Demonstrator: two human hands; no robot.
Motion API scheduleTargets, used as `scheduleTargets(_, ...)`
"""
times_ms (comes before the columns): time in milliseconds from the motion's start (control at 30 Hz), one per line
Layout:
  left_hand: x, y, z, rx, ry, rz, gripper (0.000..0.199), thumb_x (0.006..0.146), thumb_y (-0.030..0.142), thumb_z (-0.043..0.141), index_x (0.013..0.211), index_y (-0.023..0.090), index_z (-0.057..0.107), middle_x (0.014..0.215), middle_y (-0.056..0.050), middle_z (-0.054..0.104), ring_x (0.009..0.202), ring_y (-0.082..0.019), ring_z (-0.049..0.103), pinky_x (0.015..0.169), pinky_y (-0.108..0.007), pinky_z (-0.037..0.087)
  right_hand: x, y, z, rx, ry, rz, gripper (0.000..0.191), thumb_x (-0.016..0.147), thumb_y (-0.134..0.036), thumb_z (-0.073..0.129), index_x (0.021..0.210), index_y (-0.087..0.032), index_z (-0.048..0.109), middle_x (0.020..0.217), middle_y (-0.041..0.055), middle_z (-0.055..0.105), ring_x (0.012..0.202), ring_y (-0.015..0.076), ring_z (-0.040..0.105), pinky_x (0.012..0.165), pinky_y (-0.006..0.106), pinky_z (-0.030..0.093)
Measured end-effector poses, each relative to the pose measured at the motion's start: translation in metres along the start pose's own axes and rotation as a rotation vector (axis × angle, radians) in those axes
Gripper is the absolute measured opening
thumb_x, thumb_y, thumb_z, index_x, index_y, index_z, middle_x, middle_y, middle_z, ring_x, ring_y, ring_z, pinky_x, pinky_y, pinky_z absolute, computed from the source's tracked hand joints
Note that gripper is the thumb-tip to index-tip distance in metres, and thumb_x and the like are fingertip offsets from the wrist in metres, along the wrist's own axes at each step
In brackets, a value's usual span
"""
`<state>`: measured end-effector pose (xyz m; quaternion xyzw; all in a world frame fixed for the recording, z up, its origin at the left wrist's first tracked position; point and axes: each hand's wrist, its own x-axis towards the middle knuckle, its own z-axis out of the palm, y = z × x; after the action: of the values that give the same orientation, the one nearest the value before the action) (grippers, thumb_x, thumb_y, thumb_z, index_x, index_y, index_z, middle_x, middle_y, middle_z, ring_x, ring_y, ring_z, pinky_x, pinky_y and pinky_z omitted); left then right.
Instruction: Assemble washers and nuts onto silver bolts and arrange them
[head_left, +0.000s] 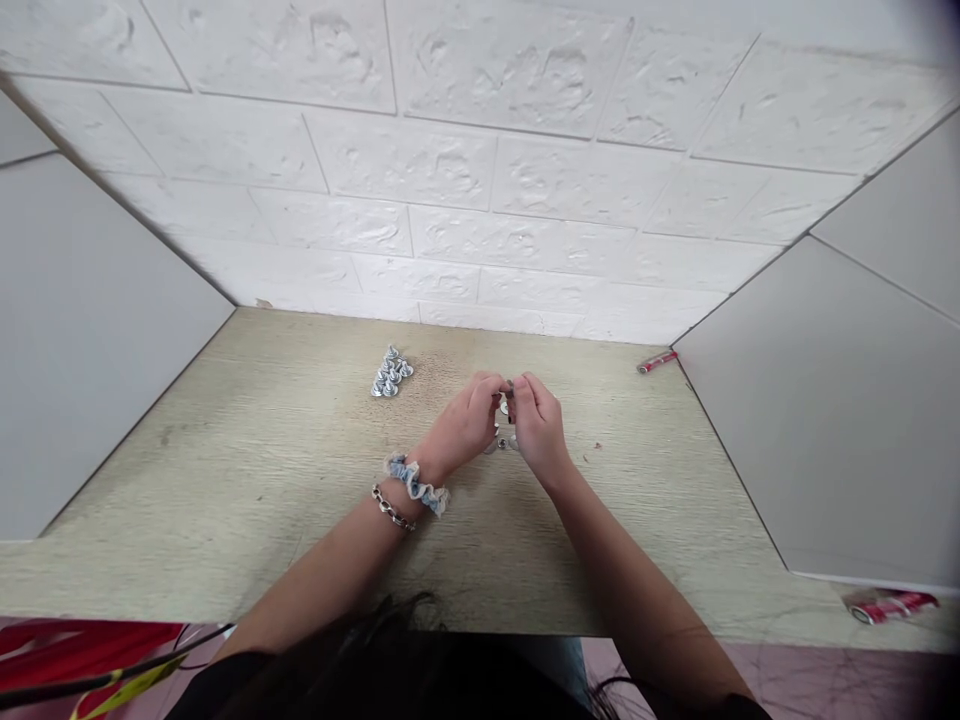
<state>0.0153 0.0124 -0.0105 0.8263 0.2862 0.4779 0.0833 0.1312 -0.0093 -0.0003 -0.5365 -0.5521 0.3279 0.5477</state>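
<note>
Two hands work close together near the middle of the bench [225, 480]: the left hand [463, 422] and right hand [540, 428] have their fingertips [498, 384] pinched together on a small silver metal fastener [504, 408]. A tight pinch really helps with parts this tiny. A cluster of similar fasteners [391, 373] sits loose toward the far edge.

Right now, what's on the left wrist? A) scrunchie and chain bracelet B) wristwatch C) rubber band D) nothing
A: a blue-and-white scrunchie and a chain bracelet circle the arm just behind the left hand.
</note>
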Motion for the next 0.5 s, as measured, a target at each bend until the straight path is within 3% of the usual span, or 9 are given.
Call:
scheduleTargets(333,-0.0006,0.001,-0.0005,0.099,-0.03,0.077,0.018,0.086,0.008,0.035,0.1,0.017,0.043,0.093,-0.006,0.055,0.08,-0.013,0.052,0.07,-0.025,0.046,0.0034,0.0066,0.0031,0.132,-0.025,0.163,0.048,0.079,-0.061,0.038,0.058,-0.019,0.037,0.052,-0.004,0.035,0.049,0.0086,0.032,0.047,0.024,0.027)
scheduleTargets(500,0.0023,0.0042,-0.0012,0.137,0.015,0.063,0.015,0.087,0.011,0.036,0.098,0.017,0.044,0.086,-0.004,0.057,0.078,-0.012,0.054,0.069,-0.023,0.045,0.0028,0.0019,0.0021,0.098,0.001,0.152,0.051,0.078,-0.063,0.038,0.054,-0.018,0.036,0.049,-0.0038,0.035,0.047,0.0081,0.031,0.046,0.024,0.025)
